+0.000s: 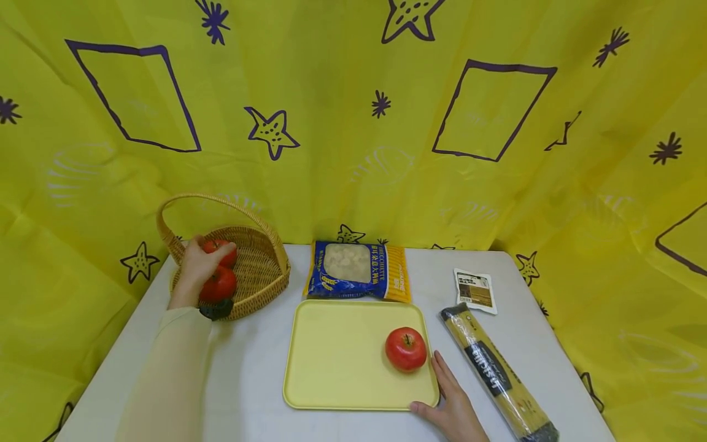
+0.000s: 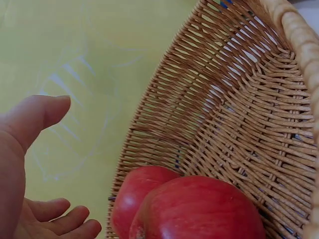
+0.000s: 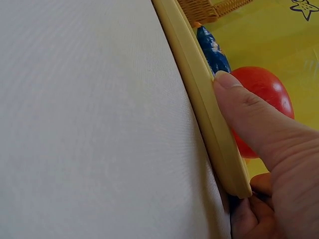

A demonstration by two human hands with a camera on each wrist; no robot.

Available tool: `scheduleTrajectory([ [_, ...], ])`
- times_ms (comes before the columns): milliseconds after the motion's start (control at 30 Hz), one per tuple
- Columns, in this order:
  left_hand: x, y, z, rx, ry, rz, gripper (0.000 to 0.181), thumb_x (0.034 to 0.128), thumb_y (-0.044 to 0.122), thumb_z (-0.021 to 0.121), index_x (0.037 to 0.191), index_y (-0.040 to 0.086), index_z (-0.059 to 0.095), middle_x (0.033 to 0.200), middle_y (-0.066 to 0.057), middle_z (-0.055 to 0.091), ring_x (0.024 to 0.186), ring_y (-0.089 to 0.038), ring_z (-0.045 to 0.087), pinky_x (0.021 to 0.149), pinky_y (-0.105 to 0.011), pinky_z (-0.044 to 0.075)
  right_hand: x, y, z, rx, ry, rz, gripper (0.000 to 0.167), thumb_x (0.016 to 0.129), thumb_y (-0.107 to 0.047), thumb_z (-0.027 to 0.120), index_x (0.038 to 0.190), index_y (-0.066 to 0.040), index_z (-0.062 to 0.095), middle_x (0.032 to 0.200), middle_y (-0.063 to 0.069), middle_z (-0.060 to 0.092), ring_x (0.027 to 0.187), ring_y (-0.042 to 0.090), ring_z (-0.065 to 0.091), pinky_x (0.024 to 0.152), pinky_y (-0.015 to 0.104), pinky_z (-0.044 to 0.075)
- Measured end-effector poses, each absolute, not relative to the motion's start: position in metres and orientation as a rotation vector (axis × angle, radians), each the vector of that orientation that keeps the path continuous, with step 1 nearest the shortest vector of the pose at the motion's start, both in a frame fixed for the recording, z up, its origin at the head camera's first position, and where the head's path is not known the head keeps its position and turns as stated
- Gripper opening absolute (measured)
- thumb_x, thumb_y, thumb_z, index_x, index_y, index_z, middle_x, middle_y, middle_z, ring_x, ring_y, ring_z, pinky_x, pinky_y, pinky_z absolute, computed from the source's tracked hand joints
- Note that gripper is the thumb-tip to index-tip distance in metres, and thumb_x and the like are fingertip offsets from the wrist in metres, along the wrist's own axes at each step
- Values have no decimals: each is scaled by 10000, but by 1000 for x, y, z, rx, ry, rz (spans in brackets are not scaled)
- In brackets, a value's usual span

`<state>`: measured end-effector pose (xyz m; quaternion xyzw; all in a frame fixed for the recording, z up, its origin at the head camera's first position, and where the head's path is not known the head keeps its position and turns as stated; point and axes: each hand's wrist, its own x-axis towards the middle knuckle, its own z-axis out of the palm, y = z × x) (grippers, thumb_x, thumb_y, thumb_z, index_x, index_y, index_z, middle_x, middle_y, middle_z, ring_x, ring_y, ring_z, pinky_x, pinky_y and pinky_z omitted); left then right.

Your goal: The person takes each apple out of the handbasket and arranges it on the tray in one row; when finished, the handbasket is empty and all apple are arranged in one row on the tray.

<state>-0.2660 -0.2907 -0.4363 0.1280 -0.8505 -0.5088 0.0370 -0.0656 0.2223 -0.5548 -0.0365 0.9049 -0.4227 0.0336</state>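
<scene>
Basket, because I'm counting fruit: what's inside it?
Two red fruits show inside the basket. The left hand partly covers one; the floor beneath both cannot be seen.

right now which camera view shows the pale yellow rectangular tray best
The head view: it shows the pale yellow rectangular tray almost whole, from above. The right wrist view catches only part of its rim, side-on; the left wrist view shows none of it.

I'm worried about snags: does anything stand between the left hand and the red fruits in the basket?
Nothing visible does. The left hand is right beside the red fruits; in the left wrist view, the basket handle runs along the right edge, away from the hand.
</scene>
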Motion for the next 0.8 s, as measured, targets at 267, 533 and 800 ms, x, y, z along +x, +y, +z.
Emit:
scheduleTrajectory([
  [267, -275, -294, -446, 415, -2669, -1532, 920, 903, 490, 630, 1474, -100, 215, 1378, -332, 373, 1223, -467, 414, 1000, -572, 370, -66, 224, -556, -69, 2762, -1306, 1106, 706, -458, 843, 1489, 79, 274, 1586, 174, 181, 1415, 391, 192, 1082, 496, 239],
  [533, -278, -296, -451, 499, -2705, -1448, 829, 901, 431, 648, 1390, -146, 309, 1316, -341, 421, 1185, -470, 443, 980, -569, 398, -66, 222, -554, -93, 2774, -1307, 1077, 719, -440, 838, 1478, 93, 290, 1576, 196, 196, 1402, 417, 207, 1070, 517, 252],
  [800, -281, -294, -450, 553, -2748, -1371, 771, 909, 435, 615, 1331, -161, 369, 1249, -337, 462, 1119, -469, 479, 921, -562, 444, -65, 221, -554, -73, 2758, -1306, 1090, 715, -439, 842, 1492, 73, 274, 1582, 185, 185, 1408, 406, 196, 1079, 513, 241],
])
